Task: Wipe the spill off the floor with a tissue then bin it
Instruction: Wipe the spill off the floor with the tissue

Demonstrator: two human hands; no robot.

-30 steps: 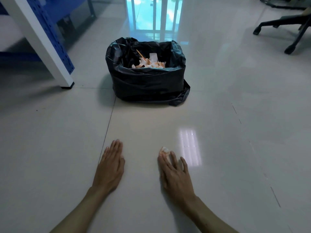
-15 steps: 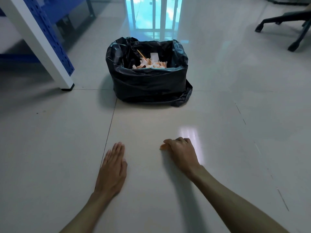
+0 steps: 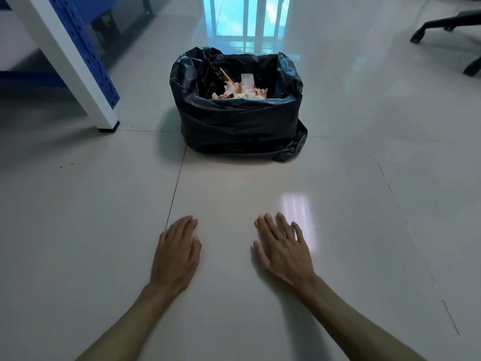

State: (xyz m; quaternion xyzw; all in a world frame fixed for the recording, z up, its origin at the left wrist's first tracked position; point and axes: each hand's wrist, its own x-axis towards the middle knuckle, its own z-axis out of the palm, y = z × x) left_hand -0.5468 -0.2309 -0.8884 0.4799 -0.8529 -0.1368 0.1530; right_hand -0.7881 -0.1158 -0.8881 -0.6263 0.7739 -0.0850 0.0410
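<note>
My right hand point(image 3: 282, 250) lies palm-down on the pale tiled floor point(image 3: 78, 217), fingers spread. A small orange-stained bit of tissue point(image 3: 256, 224) peeks out under its index fingertip; the rest of the tissue is hidden beneath the hand. No spill shows on the tiles around it. My left hand point(image 3: 177, 252) rests flat on the floor a short way to the left, holding nothing. Straight ahead stands the bin point(image 3: 239, 126), lined with a black bag, with orange-stained crumpled tissues point(image 3: 240, 91) and a stick inside.
A white table leg with a blue perforated panel point(image 3: 86, 74) stands at the left, just behind a tile joint. Black office-chair legs point(image 3: 447, 24) reach in at the top right. A bright window reflection lies on the floor beyond the bin.
My right hand curled up over the tissue and slid forward half a second ago, then flattened and spread again, pulled slightly back. The left hand stayed put.
</note>
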